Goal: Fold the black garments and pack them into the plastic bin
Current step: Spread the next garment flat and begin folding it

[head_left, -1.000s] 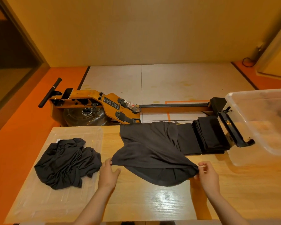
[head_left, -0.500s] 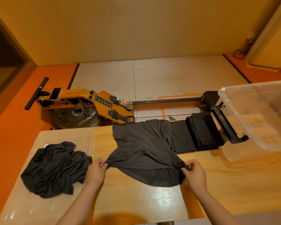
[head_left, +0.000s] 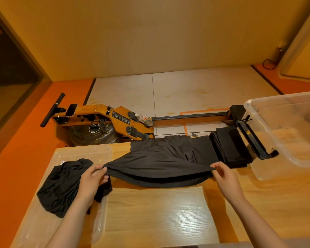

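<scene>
Shows a black garment (head_left: 157,163) spread across the middle of the surface (head_left: 159,212), with its near hem lifted and stretched. Pinched at the hem's two ends by the left hand (head_left: 92,179) and right hand (head_left: 225,178). Looks thin, light and limp, sagging between the grips; probably best held at corners or hem to stop slumping. Touches a folded stack (head_left: 229,145) beside the plastic bin (head_left: 284,126) at the far right corner; leaves a crumpled garment (head_left: 66,185) by the left edge.

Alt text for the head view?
Left hand and right hand pinch the near edge of a black garment, stretched over the wooden table. Crumpled garment on clear lid at left; folded stack beside plastic bin at right.
</scene>
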Available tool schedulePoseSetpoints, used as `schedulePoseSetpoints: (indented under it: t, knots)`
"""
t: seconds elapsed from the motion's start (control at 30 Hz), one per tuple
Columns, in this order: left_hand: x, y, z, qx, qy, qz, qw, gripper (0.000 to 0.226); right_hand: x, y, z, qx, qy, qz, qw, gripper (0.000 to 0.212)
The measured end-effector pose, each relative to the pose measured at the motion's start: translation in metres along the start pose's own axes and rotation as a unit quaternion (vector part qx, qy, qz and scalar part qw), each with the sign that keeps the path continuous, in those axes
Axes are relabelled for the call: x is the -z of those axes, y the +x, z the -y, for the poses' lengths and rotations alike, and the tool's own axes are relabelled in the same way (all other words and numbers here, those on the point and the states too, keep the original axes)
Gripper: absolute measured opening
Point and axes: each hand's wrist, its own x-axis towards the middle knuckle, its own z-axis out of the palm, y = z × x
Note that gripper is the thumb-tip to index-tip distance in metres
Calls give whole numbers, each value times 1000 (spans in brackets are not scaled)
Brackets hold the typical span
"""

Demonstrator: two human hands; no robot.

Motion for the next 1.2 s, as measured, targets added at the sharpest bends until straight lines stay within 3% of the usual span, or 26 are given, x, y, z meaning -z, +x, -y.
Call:
schedulePoseSetpoints:
  t: [0.2,0.33,0.5,0.6,0.67,0.7,0.77,0.87,0.97,1.2]
  knots:
    - [2,-9,16,121,-144,-2,982,14,-4,-19,-15,-56,55,23,997,22]
    - [-1,-14,27,135,-58,-21,989,19,0,-26,-20,-68,82,21,994,22]
    - [-6,-9,31,146,83,29,985,13,-3,-24,-20,-81,48,-30,995,7]
    - [-8,-5,31,207,103,68,971,15,-11,-17,-19,-116,-62,-17,991,20]
    - [-7,-2,32,228,95,84,965,17,-15,-14,-17,-142,-129,13,981,4]
    - [-7,-1,32,228,83,85,966,18,-16,-13,-15,-159,-134,20,978,10]
    - [-7,4,24,209,52,70,974,17,-13,-5,-7,-186,-72,28,980,20]
    - [-6,17,-4,179,23,33,983,10,-4,19,25,-219,109,28,969,14]
    - [-11,30,-40,156,-14,26,987,13,-1,51,66,-244,212,30,946,13]
    - [-19,52,-177,-27,-126,-33,991,14,40,125,192,-115,395,-19,911,14]
